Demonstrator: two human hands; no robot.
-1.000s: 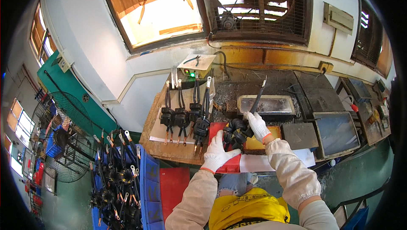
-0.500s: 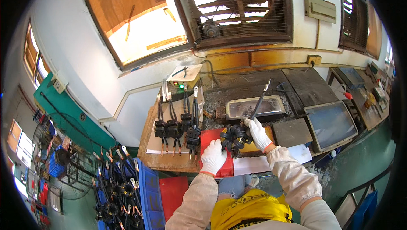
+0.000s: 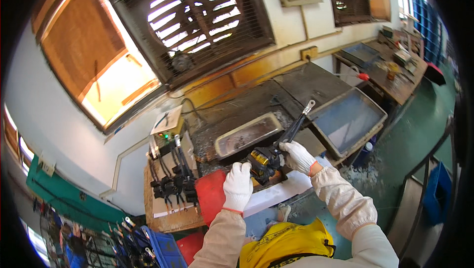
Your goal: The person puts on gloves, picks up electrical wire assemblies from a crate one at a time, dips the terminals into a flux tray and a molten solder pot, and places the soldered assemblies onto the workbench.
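A black cable assembly (image 3: pixel 264 163) is held between my two white-gloved hands above the bench's front edge. Its thick bunched part shows a yellow patch, and a stiff lead rises to the upper right, ending in a silver ring lug (image 3: pixel 309 106). My right hand (image 3: pixel 297 157) is closed round the base of that lead. Against the left side of the bunched part, my left hand (image 3: pixel 238 186) has its fingers curled on it; the fingertips are partly hidden. Just left of that hand lies a red panel (image 3: pixel 210 196), and white paper (image 3: pixel 276 192) lies below the assembly.
Several similar cable assemblies (image 3: pixel 175 184) lie on the bench's left end, near a small box (image 3: pixel 168 120) with a green light. Behind my hands is a narrow metal-rimmed trough (image 3: pixel 247 134); a larger framed tray (image 3: pixel 348 120) sits right. A blue crate (image 3: pixel 163 250) with cables stands lower left.
The view has swung to the right, so the bench appears shifted left. The cable assembly has turned in my hands, now showing its yellow patch and a broad face of the lug.
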